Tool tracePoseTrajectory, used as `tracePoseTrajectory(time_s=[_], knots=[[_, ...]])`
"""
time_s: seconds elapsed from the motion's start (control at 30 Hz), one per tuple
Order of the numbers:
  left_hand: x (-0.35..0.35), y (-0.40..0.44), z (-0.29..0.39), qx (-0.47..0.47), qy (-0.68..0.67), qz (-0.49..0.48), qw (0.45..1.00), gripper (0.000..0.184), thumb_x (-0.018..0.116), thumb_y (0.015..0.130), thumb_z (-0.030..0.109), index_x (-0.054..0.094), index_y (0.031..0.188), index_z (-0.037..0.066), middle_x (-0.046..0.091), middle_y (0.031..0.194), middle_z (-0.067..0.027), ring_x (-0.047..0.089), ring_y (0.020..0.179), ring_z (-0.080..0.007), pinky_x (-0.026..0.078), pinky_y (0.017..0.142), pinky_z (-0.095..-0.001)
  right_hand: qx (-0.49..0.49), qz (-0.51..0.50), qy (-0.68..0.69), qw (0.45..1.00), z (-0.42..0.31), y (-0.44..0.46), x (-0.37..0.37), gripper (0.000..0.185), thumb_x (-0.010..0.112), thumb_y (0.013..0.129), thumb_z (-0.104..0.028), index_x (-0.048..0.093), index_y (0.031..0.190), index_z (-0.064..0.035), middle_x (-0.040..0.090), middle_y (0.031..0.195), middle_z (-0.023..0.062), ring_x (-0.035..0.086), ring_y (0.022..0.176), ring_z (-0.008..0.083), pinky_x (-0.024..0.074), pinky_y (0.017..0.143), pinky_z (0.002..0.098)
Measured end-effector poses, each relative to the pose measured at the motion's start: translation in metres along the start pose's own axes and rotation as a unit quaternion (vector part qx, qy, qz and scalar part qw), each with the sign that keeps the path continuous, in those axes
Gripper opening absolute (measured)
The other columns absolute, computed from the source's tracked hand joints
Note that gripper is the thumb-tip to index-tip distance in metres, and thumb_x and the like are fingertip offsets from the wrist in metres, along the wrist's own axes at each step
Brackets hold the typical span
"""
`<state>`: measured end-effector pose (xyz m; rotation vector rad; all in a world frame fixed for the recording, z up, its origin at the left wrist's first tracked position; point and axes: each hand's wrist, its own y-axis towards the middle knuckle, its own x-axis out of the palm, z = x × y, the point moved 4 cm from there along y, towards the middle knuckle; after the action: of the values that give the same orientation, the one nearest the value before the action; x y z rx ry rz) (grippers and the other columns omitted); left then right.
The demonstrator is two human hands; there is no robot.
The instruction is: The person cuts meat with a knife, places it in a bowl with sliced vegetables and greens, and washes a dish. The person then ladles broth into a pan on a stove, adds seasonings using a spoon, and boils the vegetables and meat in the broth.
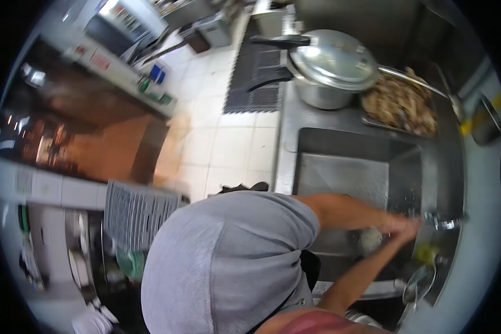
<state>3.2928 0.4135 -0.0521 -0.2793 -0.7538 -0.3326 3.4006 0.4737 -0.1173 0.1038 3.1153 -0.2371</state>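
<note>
My left hand [392, 222] and my right hand [407, 232] meet over the sink [342, 175], touching each other just in front of the metal faucet [445, 223]. Motion smears the fingers of both, so whether anything is between them does not show. Water droplets lie on the sink wall near the hands. Below my forearms, a round pale thing [370, 240] rests in the sink; its kind is unclear. Beside the faucet is a blurred yellow-green thing [427, 254].
A pressure cooker [331, 67] with black handles stands on the steel counter [312, 118] past the sink. Next to it, a tray holds a heap of brownish food pieces [399, 103]. A black mat [251, 78] lies on the tiled floor, and a grey slatted rack [136, 214] is behind me.
</note>
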Motion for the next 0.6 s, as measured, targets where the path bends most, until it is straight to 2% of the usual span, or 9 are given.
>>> tracePoseTrajectory(time_s=[0.07,0.1,0.17,0.2,0.23,0.27,0.37,0.5,0.6], knots=[[-0.004,-0.001,0.009,0.025,0.080,0.010,0.996,0.028,0.055,0.093,0.026,0.064,0.107,0.004,0.066,0.103,-0.0080,0.061,0.093,-0.0161,0.051,0.076,-0.0368,0.039,-0.128,0.101,0.986,0.013,0.025,-0.021,0.041,0.050,0.088,-0.021,0.059,0.119,0.0036,0.062,0.117,0.0154,0.060,0.107,0.0281,0.0474,0.094,0.0375],[-0.012,0.002,0.015,0.037,0.136,0.018,0.990,0.024,0.055,0.091,0.021,0.068,0.101,0.003,0.068,0.097,-0.0088,0.063,0.086,-0.0172,0.052,0.072,-0.0364,0.094,-0.260,0.212,0.937,0.003,0.022,-0.008,0.038,0.050,0.089,-0.022,0.059,0.116,0.0030,0.061,0.113,0.0140,0.060,0.104,0.0267,0.0468,0.092,0.0375],[-0.012,0.011,0.036,-0.003,0.093,0.127,0.987,0.012,0.058,0.081,0.010,0.068,0.080,0.003,0.065,0.075,-0.0087,0.062,0.067,-0.0190,0.051,0.059,-0.0359,0.176,-0.478,0.375,0.775,-0.007,0.020,0.007,0.037,0.048,0.091,-0.024,0.059,0.114,0.0026,0.060,0.110,0.0129,0.059,0.101,0.0251,0.0459,0.091,0.0381],[-0.013,0.018,0.037,0.007,0.086,0.138,0.987,0.012,0.058,0.081,0.010,0.068,0.080,0.003,0.065,0.075,-0.0087,0.062,0.067,-0.0190,0.051,0.059,-0.0359,0.192,-0.572,0.434,0.669,-0.001,0.026,0.004,0.038,0.047,0.092,-0.025,0.058,0.116,0.0028,0.060,0.111,0.0131,0.059,0.101,0.0249,0.0456,0.092,0.0388],[-0.012,0.027,0.037,0.013,0.110,0.183,0.977,0.008,0.060,0.078,0.006,0.066,0.075,0.002,0.063,0.069,-0.0089,0.060,0.063,-0.0192,0.049,0.054,-0.0359,0.117,-0.327,0.304,0.887,-0.015,0.009,0.010,0.034,0.048,0.092,-0.022,0.059,0.113,0.0029,0.060,0.109,0.0132,0.059,0.098,0.0243,0.0463,0.090,0.0382],[-0.014,0.037,0.033,0.014,0.137,0.224,0.965,0.005,0.061,0.074,0.002,0.064,0.070,0.001,0.060,0.063,-0.0092,0.058,0.058,-0.0195,0.046,0.049,-0.0360,0.020,-0.036,0.136,0.990,-0.032,-0.009,0.003,0.031,0.050,0.092,-0.019,0.060,0.110,0.0031,0.060,0.108,0.0133,0.059,0.095,0.0236,0.0469,0.087,0.0376],[-0.020,0.059,0.007,0.056,0.144,0.284,0.946,0.003,0.061,0.069,-0.003,0.061,0.068,0.000,0.059,0.062,-0.0085,0.056,0.058,-0.0192,0.044,0.048,-0.0373,0.016,0.056,0.150,0.987,-0.044,-0.029,0.025,0.022,0.043,0.090,-0.012,0.060,0.094,0.0013,0.058,0.098,0.0129,0.057,0.086,0.0220,0.0469,0.077,0.0337],[-0.030,0.056,0.007,0.067,0.071,0.294,0.951,0.006,0.059,0.071,-0.001,0.061,0.065,0.000,0.058,0.061,-0.0073,0.054,0.057,-0.0186,0.042,0.047,-0.0376,-0.038,0.103,0.161,0.981,-0.075,-0.066,0.052,0.022,0.044,0.089,-0.008,0.060,0.095,0.0057,0.059,0.099,0.0164,0.058,0.089,0.0225,0.0482,0.083,0.0355],[-0.032,0.044,0.017,0.095,0.142,0.210,0.963,0.013,0.059,0.079,0.005,0.068,0.076,-0.002,0.063,0.069,-0.0115,0.060,0.061,-0.0194,0.048,0.049,-0.0384,-0.060,0.160,0.031,0.985,-0.085,-0.067,0.045,0.023,0.048,0.091,-0.008,0.062,0.097,0.0085,0.062,0.096,0.0165,0.059,0.092,0.0229,0.0481,0.084,0.0334]])
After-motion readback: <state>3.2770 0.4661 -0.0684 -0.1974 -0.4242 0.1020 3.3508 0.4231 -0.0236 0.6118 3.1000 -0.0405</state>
